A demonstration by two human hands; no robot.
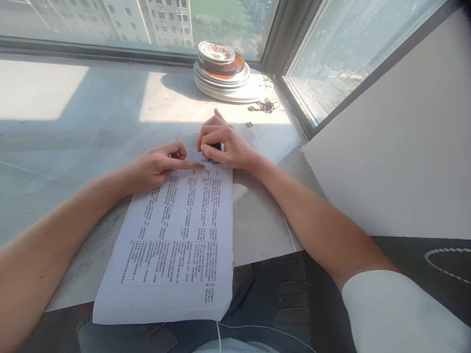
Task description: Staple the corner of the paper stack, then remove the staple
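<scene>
A printed sheet of paper [176, 255] lies on the pale sill and hangs over its front edge, its lines of print running sideways. My left hand [156, 166] rests on the far left corner of the sheet, fingers curled, one digit stretched right along the far edge. Beside it my right hand [224, 142] is closed at the sheet's far right corner. Under its fingers shows part of a small dark object [214, 160]; my hand hides most of it, so its kind cannot be made out.
Stacked plates [222, 88], with a small flowered dish [216, 51] on top, stand by the window corner. Keys [265, 105] lie in front of them. A white wall [397, 142] rises at the right. A white cord [265, 328] crosses my lap.
</scene>
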